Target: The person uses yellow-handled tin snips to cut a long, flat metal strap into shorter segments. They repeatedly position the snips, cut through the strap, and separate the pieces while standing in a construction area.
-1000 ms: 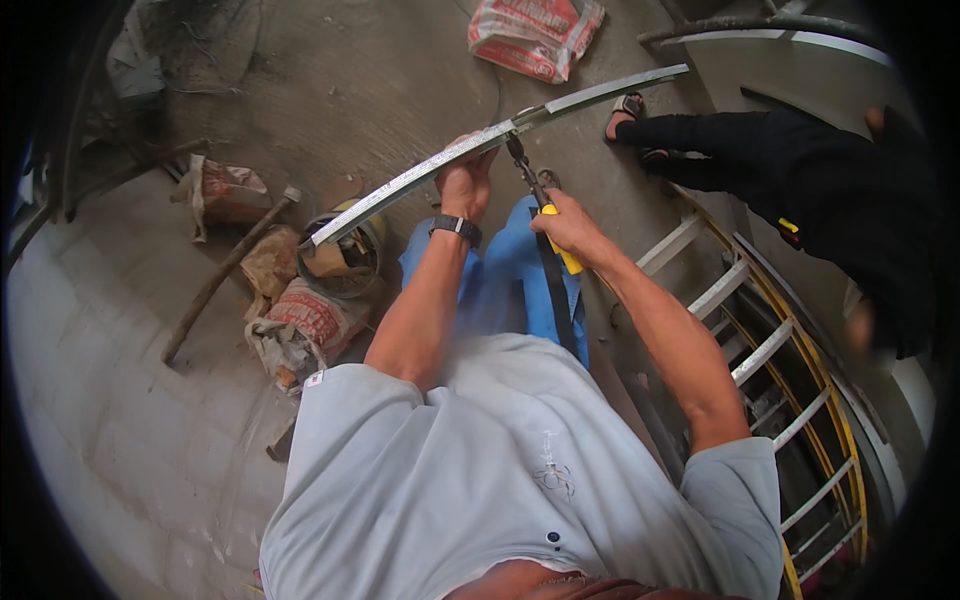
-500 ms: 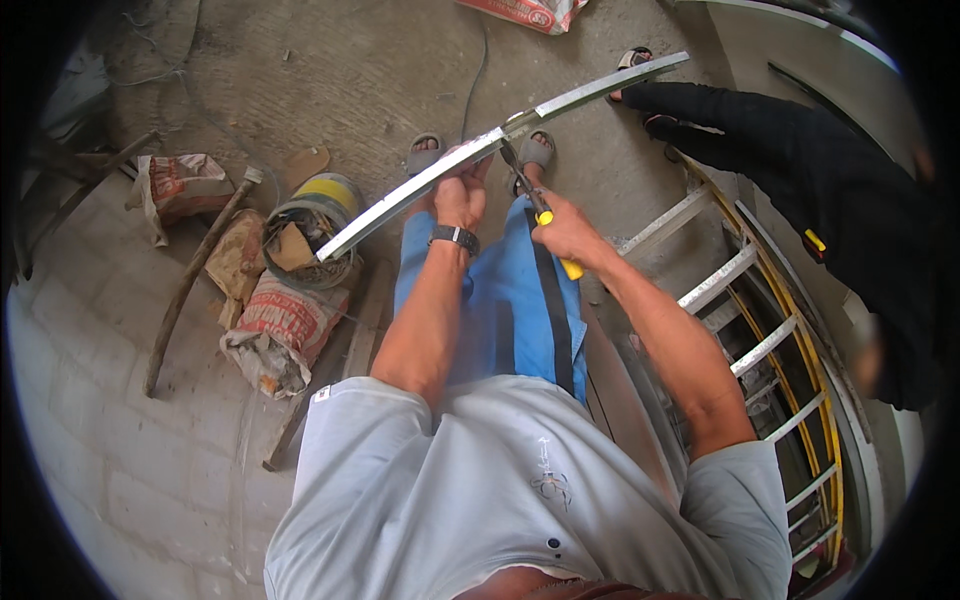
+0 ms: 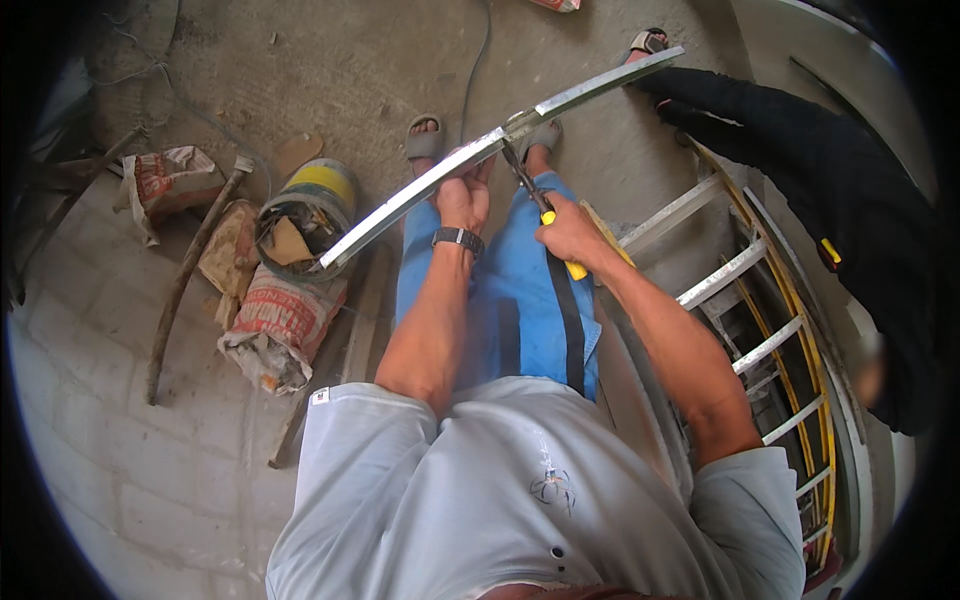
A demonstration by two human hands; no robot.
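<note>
Over rough concrete (image 3: pixel 330 90), the left hand (image 3: pixel 463 203) grips a long, shiny metal channel (image 3: pixel 415 195) near its notched middle. Apart from it, the right hand (image 3: pixel 572 235) clamps yellow-handled snips (image 3: pixel 529 184), tip at the channel.

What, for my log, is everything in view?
Strip: 1, silver, centre
Tool: 1, dark and yellow, at strip
Bucket: 1, grey and yellow, left
Sacks: 3, red and white, left and top
Paper bag: 1, brown, beside bucket
Stick: 1, brown, left
Ladder: 1, silver and yellow, right
Cable: count unclear, grey, floor
Worker: 1, in black, right
Shirt: 1, grey, bottom
Trousers: 1, blue, centre
Watch: 1, dark, centre
Left grip: 1, bare, on strip
Right grip: 1, bare, on tool
</note>
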